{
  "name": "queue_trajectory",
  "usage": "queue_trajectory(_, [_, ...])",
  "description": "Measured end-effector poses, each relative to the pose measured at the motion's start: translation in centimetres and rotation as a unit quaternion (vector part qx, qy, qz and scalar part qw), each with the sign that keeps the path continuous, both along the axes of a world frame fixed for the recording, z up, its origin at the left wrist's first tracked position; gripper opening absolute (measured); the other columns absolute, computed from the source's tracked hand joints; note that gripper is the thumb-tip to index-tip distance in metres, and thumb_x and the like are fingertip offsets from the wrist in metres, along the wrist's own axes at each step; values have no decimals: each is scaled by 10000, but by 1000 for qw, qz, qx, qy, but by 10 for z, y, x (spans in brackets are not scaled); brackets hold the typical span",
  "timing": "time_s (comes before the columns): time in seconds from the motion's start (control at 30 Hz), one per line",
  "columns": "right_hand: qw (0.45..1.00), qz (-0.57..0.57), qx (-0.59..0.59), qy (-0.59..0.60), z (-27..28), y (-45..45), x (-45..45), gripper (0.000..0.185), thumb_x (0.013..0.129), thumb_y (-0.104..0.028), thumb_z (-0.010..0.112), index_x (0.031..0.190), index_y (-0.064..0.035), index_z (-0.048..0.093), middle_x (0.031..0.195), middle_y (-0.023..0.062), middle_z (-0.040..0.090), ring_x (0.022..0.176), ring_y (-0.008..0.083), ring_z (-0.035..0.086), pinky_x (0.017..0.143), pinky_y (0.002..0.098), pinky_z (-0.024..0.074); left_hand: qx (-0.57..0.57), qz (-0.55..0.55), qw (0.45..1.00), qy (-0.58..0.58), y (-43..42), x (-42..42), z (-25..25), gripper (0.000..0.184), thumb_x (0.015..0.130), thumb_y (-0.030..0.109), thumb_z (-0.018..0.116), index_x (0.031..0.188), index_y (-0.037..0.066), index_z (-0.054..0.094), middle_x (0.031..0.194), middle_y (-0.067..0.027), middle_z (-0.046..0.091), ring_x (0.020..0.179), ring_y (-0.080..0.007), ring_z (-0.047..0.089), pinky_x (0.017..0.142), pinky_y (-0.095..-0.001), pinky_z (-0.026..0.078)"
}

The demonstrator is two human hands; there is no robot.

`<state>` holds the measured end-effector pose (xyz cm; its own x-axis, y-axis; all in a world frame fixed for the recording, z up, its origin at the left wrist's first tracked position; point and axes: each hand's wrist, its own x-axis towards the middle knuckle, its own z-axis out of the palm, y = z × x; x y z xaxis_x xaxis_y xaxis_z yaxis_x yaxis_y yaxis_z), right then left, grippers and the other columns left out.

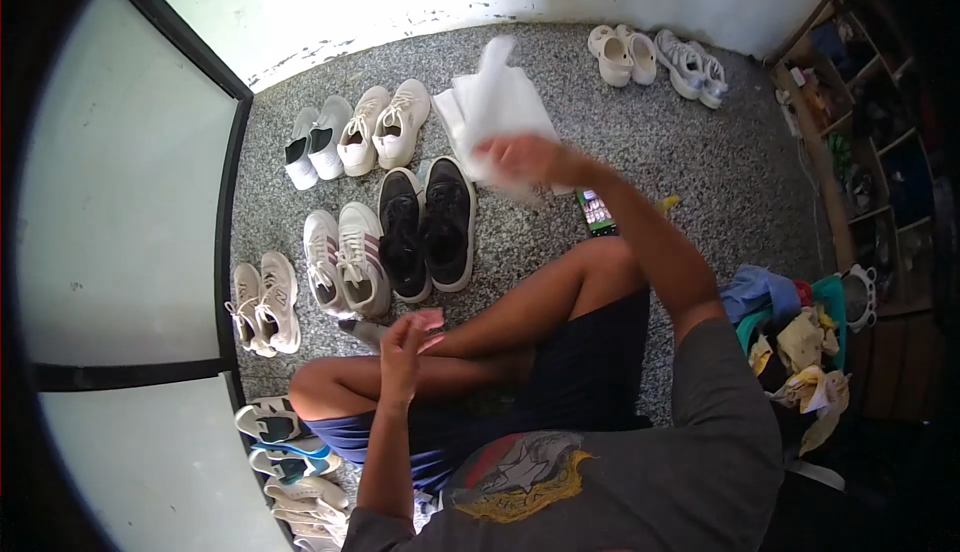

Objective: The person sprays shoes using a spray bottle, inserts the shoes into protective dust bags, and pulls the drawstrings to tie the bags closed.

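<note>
1. Head view, right hand: the right hand (pixel 525 157) is over the middle of the floor (pixel 640 142), its fingers apparently pinched together on a thin white sheet (pixel 487 92). Both are blurred, so the exact grip is unclear.
2. Head view, sheet and stack: the sheet runs from near to far, its far end rising past the fingers. Behind it, a stack of white sheets (pixel 535 102) lies on the floor, on the far side of the right hand, its longer side also running roughly near to far. The right hand is much the nearer of the two; whether it touches the stack I cannot tell.
3. Head view, left hand: the left hand (pixel 402 347) is well apart, on the near left, raised above the crossed legs. Its fingers are bent, with a pinkish patch at the tips; I cannot tell whether they pinch anything.
4. Head view, around the hands: the black shoes (pixel 450 227) stand between the two hands, toes pointing far, with striped white shoes (pixel 362 262) just to their left. A phone (pixel 597 214) lies beside the right forearm.
</note>
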<state>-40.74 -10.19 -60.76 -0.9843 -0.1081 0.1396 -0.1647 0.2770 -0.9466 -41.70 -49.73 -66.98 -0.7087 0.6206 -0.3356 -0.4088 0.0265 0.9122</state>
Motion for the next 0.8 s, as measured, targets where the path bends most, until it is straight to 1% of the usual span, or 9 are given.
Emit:
queue_trajectory(0.13, [950, 297, 54, -83, 17, -156, 36, 139, 947, -115, 646, 1058, -31, 654, 1275, 119, 627, 1175, 219, 572, 1022, 388, 441, 257, 42, 931, -256, 23, 7, 46, 299, 1040, 220, 573, 1246, 11, 632, 1193, -86, 682, 986, -156, 666, 844, -326, 545])
queue_trajectory(0.27, [931, 341, 0, -132, 4, -171, 26, 110, 934, -128, 666, 979, -31, 691, 1038, 86, 708, 997, 180, 645, 926, 342, 489, 82, 89, 991, -57, -21, 21, 8, 260, 976, 104, 648, 1213, -3, 647, 1083, -63, 709, 958, -160, 672, 816, -317, 549])
queue_trajectory(0.33, [983, 141, 118, 8, -23, -126, -18, 118, 936, -140, 683, 983, -40, 725, 965, 40, 724, 881, 139, 658, 814, 322, 533, 11, 48, 998, -46, -59, 28, 3, 221, 948, 54, 677, 1161, -4, 672, 995, -46, 723, 871, -131, 678, 761, -282, 545])
queue_trajectory(0.37, [996, 17, 46, -74, -37, -102, -39, 126, 927, -149, 696, 979, -38, 722, 962, 60, 726, 867, 143, 666, 812, 316, 538, -8, 43, 996, -72, -73, 32, 12, 186, 932, 33, 692, 1115, -2, 689, 956, -30, 727, 802, -104, 675, 720, -253, 538])
queue_trajectory(0.4, [992, -113, 63, -7, -82, -68, -67, 227, 880, -266, 734, 944, -49, 752, 905, 126, 723, 907, 241, 692, 846, 366, 536, -6, 21, 996, -91, -89, 34, 11, 196, 927, 45, 702, 1117, -4, 686, 955, -29, 726, 790, -88, 667, 715, -254, 540])
queue_trajectory(0.47, [906, -274, 323, 4, -138, -5, -94, 270, 866, -293, 719, 1096, -155, 748, 1246, 180, 633, 1163, 380, 600, 1003, 434, 490, -13, -21, 994, -109, -113, 34, 5, 190, 916, 50, 718, 1097, -3, 694, 954, -18, 722, 788, -84, 661, 708, -248, 533])
queue_trajectory(0.5, [879, -303, 362, -69, -170, 13, -101, 381, 889, -332, 698, 1259, -241, 680, 1477, 188, 454, 1324, 422, 470, 1062, 562, 443, -11, -22, 994, -107, -116, 37, 5, 190, 916, 50, 718, 1097, -3, 694, 954, -18, 722, 788, -84, 661, 708, -248, 533])
queue_trajectory(0.63, [817, -291, 430, -253, -204, 4, -111, 540, 887, -446, 698, 1397, -332, 565, 1644, 110, 191, 1525, 364, 163, 1032, 810, 302, -3, 22, 991, -134, -111, 27, 0, 169, 903, 52, 734, 1061, -1, 707, 962, -18, 722, 812, -101, 664, 734, -259, 529])
queue_trajectory(0.8, [780, -289, 498, -244, -217, 49, -110, 551, 869, -494, 695, 1384, -334, 585, 1654, 96, 208, 1527, 390, 165, 1036, 795, 323, 16, 8, 979, -204, -98, 21, 0, 203, 876, 5, 745, 1075, -6, 704, 1001, -58, 738, 909, -146, 702, 830, -296, 557])
